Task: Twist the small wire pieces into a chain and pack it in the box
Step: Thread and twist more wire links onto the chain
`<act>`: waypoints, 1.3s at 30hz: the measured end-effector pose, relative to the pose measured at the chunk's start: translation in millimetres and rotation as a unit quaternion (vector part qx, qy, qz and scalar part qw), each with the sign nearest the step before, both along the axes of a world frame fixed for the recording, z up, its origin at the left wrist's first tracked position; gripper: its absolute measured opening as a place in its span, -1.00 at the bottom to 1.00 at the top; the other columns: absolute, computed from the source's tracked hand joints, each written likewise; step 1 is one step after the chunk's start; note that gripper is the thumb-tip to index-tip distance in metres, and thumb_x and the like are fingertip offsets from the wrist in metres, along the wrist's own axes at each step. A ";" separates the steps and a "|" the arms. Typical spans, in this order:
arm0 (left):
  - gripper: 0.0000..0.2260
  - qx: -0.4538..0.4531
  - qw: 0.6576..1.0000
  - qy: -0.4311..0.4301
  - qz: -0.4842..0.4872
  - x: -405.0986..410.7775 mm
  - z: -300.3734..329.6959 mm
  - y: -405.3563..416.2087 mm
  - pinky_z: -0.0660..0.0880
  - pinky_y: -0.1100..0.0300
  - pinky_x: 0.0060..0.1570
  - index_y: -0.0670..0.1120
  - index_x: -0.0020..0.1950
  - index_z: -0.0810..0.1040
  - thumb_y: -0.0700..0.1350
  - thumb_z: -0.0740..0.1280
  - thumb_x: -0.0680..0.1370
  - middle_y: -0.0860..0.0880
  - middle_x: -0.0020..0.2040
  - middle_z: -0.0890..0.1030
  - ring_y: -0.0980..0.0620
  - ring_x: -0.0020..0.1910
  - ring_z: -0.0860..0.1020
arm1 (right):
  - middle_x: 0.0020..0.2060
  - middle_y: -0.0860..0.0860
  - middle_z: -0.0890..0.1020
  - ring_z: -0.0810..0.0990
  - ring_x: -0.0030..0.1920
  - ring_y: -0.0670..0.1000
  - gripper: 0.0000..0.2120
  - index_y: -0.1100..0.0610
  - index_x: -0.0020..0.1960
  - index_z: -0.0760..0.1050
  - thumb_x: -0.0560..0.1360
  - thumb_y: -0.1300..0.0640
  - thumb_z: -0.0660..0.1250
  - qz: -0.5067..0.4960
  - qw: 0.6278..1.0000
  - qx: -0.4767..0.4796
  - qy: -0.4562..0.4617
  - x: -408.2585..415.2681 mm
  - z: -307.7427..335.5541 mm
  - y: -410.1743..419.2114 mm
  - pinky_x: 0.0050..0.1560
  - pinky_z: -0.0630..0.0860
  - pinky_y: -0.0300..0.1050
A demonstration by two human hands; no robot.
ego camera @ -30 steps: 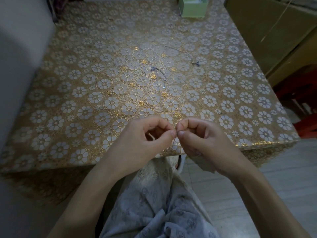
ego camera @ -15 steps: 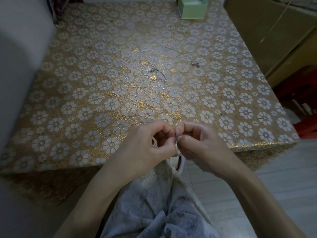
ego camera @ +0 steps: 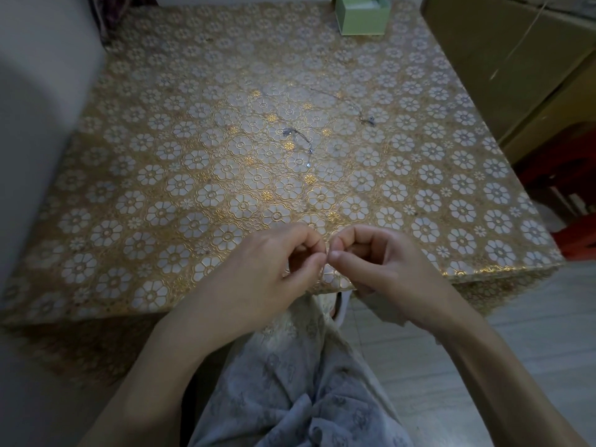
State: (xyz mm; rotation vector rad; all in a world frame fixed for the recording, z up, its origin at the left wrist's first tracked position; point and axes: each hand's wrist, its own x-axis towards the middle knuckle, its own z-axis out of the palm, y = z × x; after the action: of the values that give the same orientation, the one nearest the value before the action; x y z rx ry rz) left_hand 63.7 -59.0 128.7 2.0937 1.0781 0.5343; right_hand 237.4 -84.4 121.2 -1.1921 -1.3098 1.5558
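Note:
My left hand (ego camera: 271,269) and my right hand (ego camera: 383,266) meet fingertip to fingertip over the table's near edge. Between thumbs and forefingers they pinch a thin wire piece (ego camera: 326,257), which is almost hidden by the fingers. A fine silver chain (ego camera: 298,137) with small beads lies on the middle of the table, and a second thin strand (ego camera: 364,116) lies to its right. The pale green box (ego camera: 361,14) stands open at the far edge.
The table (ego camera: 129,188) wears a gold cloth with white flowers. A pale wall or cabinet (ego camera: 38,91) borders the left side, a tan cabinet (ego camera: 516,59) the right, with red furniture (ego camera: 574,195) below it. My lap in grey patterned fabric (ego camera: 290,398) sits under the near edge.
Both hands have stayed together at the near edge, dropping slightly toward it and then rising a little. The fingertips have shifted around the wire. The chain and box have not moved.

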 end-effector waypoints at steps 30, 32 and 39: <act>-0.73 -0.185 0.972 -0.111 0.091 0.8 18.7 1.5 0.36 0.27 -0.40 0.07 -0.15 0.65 0.19 0.33 0.30 -0.08 -0.45 0.53 0.10 -0.47 0.42 | -0.53 -0.08 0.29 0.19 -0.52 -0.12 -0.84 0.03 -0.34 0.49 0.40 0.18 0.25 -0.050 0.998 -0.016 0.043 -2.1 -1.9 3.9 -0.51 0.18 -0.30; -0.82 -0.178 0.972 -0.118 0.097 1.1 18.9 1.0 0.28 0.36 -0.46 0.03 -0.18 0.65 0.10 0.37 0.36 0.01 -0.49 0.48 0.16 -0.50 0.35 | -0.53 -0.08 0.29 0.21 -0.52 -0.13 -0.85 0.03 -0.34 0.49 0.40 0.17 0.26 -0.051 0.998 -0.015 0.041 -2.8 -1.4 4.2 -0.51 0.19 -0.31; -0.83 -0.175 0.955 -0.186 0.152 0.7 19.7 1.8 0.42 0.25 -0.30 -0.02 -0.24 0.60 0.06 0.37 0.33 0.09 -0.42 0.52 0.15 -0.39 0.45 | -0.55 -0.10 0.29 0.17 -0.53 -0.12 -0.88 0.07 -0.32 0.48 0.39 0.14 0.28 -0.063 0.995 -0.042 0.069 -5.0 -9.3 3.9 -0.53 0.17 -0.32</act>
State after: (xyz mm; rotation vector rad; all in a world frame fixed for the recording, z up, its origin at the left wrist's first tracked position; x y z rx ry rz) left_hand 64.4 -57.2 148.4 1.4581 1.1756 0.7870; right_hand 232.4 -80.5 111.9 -1.1734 -1.0706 1.5843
